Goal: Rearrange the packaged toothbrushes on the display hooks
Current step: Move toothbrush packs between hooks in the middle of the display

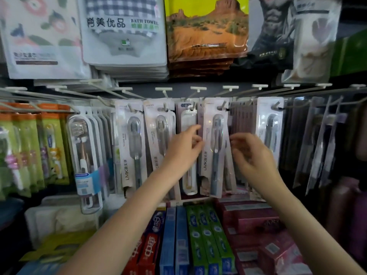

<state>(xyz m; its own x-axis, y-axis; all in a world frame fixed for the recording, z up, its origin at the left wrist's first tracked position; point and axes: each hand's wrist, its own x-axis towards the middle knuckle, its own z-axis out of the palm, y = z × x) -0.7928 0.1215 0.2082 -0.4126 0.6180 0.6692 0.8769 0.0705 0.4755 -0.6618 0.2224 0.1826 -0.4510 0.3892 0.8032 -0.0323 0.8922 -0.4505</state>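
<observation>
flanking toothbrush pack (215, 147): both hands (183, 147)

Across the top of my view hangs a row of bagged goods: a floral-print pack (39, 36) at far left, then a stack of grey-checked bath towel packs (124, 34), then a pack printed with a desert butte (207, 30) under a yellow sky, a dark pack (271, 36) and a clear one (312, 40) at right. Below I see toothpaste cartons lying side by side: red ones (147, 253), blue ones (174, 239), green ones (208, 241), and maroon boxes (256, 219) at right (their lettering is too blurred for me to read). At lower left sit pale, cloudy plastic packs (61, 217).
</observation>
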